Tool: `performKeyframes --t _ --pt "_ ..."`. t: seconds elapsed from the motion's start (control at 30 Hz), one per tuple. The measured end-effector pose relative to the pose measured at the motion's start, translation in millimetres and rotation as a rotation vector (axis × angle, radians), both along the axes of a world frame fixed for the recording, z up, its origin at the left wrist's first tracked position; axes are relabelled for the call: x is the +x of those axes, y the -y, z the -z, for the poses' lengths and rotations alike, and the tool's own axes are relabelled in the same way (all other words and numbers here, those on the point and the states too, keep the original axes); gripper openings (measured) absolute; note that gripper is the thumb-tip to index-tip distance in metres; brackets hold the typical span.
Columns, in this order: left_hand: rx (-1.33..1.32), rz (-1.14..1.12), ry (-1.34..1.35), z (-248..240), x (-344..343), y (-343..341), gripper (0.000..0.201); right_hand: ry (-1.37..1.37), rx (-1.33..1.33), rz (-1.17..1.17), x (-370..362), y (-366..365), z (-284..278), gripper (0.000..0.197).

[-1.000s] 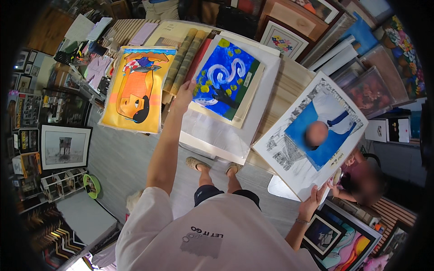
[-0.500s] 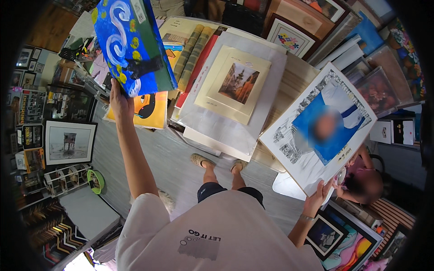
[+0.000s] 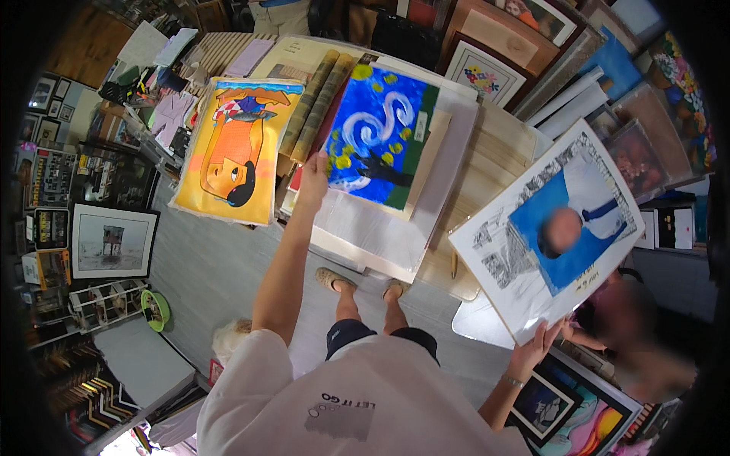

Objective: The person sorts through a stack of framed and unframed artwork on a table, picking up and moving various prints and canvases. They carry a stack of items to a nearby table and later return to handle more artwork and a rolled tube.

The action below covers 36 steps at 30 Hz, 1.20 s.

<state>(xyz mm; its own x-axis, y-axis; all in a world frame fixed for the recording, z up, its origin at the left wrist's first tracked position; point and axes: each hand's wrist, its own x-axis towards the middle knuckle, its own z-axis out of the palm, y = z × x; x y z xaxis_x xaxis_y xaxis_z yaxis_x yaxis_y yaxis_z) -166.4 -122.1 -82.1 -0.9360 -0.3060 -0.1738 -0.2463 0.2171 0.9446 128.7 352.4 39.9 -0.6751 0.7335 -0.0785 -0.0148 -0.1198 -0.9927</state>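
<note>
My left hand (image 3: 312,182) is closed on the lower left edge of a blue swirl painting (image 3: 388,125) with yellow dots and a green side. The painting is over a cream mat board (image 3: 427,171), hiding most of it; whether they touch I cannot tell. At the right, my right hand (image 3: 537,346) grips the bottom edge of a tilted portrait picture (image 3: 532,235) with a blue middle and a white border. A yellow canvas with a painted figure (image 3: 228,156) lies on the table's left side.
Rolled patterned sheets (image 3: 313,106) lie between the canvas and the painting. A pencil-like stick (image 3: 454,264) is on the wooden table (image 3: 487,163). Framed pictures (image 3: 487,72) lean at the back right. A co-worker's arm (image 3: 582,334) is beside the portrait. A green basin (image 3: 156,308) stands left.
My left hand has brought the blue painting rightward and down over the cream mat board, uncovering the yellow canvas. The portrait in my right hand has shifted slightly right and down.
</note>
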Motion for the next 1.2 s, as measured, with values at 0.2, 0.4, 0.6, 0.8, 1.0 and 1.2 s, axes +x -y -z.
performKeyframes --t 0.2,0.4,0.6,0.8,1.0,1.2 --pt "0.071 -0.037 -0.007 -12 -1 -10 0.056 0.152 0.026 0.03 8 -16 2 0.063" --pt "0.692 -0.277 -0.22 -35 68 57 0.044 0.256 0.031 0.05 30 -45 22 0.062" --pt "0.607 -0.355 -0.263 -47 124 40 0.042 0.258 0.039 0.038 1 -42 -1 0.063" --pt "0.561 -0.36 -0.263 -44 111 28 0.04 0.241 0.033 0.023 6 -58 13 0.062" --pt "0.57 -0.377 -0.288 -54 94 28 0.039 0.217 0.029 0.031 16 -61 13 0.061" --pt "0.512 -0.331 -0.249 -54 62 20 0.034 0.264 0.046 0.09 14 -55 11 0.063"
